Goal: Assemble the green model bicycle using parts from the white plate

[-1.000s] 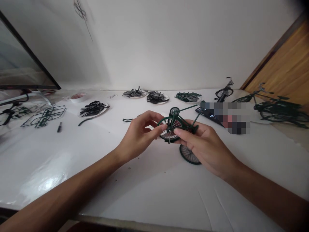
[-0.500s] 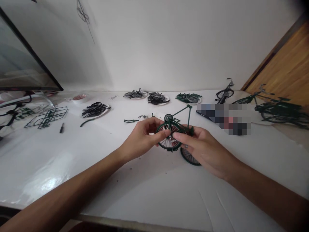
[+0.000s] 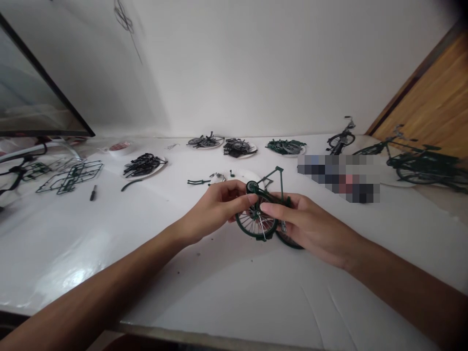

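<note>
A partly built green model bicycle [image 3: 256, 225] is held between my two hands over the white table. My left hand [image 3: 223, 202] grips it from the left, thumb beside the near wheel's hub and fingers behind. From the right, my right hand [image 3: 305, 219] has its thumb at the spokes, its fingers around the frame. The second wheel [image 3: 289, 240] shows partly below my right hand. Just beyond lie a slim green part [image 3: 198, 182], a small silvery piece [image 3: 217, 177] and a white plate [image 3: 248, 175] partly hidden by the bicycle.
Plates of black parts [image 3: 144, 165], grey parts [image 3: 239, 147] and green parts [image 3: 285, 146] line the back. Green sprue frames [image 3: 71, 176] and a screwdriver [image 3: 93, 193] lie left. Built model bicycles [image 3: 424, 161] stand right, behind a pixelated object [image 3: 340, 180]. A monitor [image 3: 32, 87] rises at left.
The bicycle has tilted in my hands: its upper frame has dropped and shifted left, and the near wheel sits slightly lower. More of the white plate behind shows. Both hands keep their hold.
</note>
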### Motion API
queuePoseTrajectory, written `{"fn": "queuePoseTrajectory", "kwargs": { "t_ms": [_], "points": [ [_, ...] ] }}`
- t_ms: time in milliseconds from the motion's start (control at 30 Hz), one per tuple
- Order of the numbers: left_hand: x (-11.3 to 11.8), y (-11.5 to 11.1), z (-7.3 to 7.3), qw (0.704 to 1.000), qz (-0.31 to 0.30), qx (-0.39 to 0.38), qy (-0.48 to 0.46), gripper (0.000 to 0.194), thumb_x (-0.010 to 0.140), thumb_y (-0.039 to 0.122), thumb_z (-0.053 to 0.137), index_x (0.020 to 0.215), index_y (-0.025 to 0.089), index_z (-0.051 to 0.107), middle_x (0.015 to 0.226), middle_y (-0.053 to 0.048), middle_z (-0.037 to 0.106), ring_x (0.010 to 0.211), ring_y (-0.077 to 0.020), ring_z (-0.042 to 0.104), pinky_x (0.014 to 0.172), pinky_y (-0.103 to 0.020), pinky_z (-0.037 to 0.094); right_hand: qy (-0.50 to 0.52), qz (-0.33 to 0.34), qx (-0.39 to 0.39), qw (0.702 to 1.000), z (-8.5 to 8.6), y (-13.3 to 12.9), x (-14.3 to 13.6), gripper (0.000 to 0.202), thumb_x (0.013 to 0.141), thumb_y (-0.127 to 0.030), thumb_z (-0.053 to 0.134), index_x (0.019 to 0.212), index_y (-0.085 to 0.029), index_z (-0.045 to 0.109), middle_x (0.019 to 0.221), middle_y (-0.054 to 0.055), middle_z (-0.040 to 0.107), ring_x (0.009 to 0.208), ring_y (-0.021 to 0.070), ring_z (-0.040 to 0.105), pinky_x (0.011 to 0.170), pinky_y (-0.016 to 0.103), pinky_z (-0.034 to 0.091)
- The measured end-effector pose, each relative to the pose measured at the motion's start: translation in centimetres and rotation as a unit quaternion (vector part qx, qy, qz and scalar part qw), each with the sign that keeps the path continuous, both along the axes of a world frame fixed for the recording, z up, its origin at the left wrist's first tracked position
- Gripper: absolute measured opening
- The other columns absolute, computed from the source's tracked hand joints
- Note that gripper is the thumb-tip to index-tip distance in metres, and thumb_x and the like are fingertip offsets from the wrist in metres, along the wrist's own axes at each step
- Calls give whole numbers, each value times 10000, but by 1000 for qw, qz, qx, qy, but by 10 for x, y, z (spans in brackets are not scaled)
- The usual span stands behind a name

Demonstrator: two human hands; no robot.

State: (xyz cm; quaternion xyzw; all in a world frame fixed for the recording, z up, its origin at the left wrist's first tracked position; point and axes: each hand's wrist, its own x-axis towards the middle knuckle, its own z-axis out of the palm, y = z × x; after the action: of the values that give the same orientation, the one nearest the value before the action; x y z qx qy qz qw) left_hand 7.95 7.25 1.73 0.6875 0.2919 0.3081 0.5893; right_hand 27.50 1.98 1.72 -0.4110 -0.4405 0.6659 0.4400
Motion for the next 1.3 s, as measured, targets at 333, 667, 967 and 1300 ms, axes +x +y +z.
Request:
{"fn": "queuePoseTrajectory", "kwargs": {
  "t_ms": [333,667,967,1300],
  "points": [
    [-32,41,1,961,160,205,97,335,985,451,518,1009,149,661,822,-31,613,734,-128,532,652,-255,419,20,-93,13,995,5,17,17,147,753,-276,846,849,-197,767,855,7,721,775,108,623,734,229,503],
    [-44,66,-22,896,154,344,236,208,978,336,502,1004,186,643,840,-27,684,676,-129,562,591,-251,432,25,-96,-13,995,1,22,22,179,775,-352,829,794,-189,758,793,16,728,757,108,626,651,190,503],
    [-41,66,-23,834,87,451,305,100,941,196,576,1003,182,653,973,-60,710,910,-193,624,834,-338,478,31,-102,-32,994,2,20,16,201,813,-359,794,774,-168,744,812,27,735,749,110,623,591,183,496],
    [-30,66,-21,785,58,514,342,138,952,128,558,1029,178,661,971,-46,728,917,-194,644,894,-364,445,27,-147,-32,988,0,21,16,199,796,-355,803,762,-168,746,822,46,762,783,133,672,741,213,557]
  ]
}}
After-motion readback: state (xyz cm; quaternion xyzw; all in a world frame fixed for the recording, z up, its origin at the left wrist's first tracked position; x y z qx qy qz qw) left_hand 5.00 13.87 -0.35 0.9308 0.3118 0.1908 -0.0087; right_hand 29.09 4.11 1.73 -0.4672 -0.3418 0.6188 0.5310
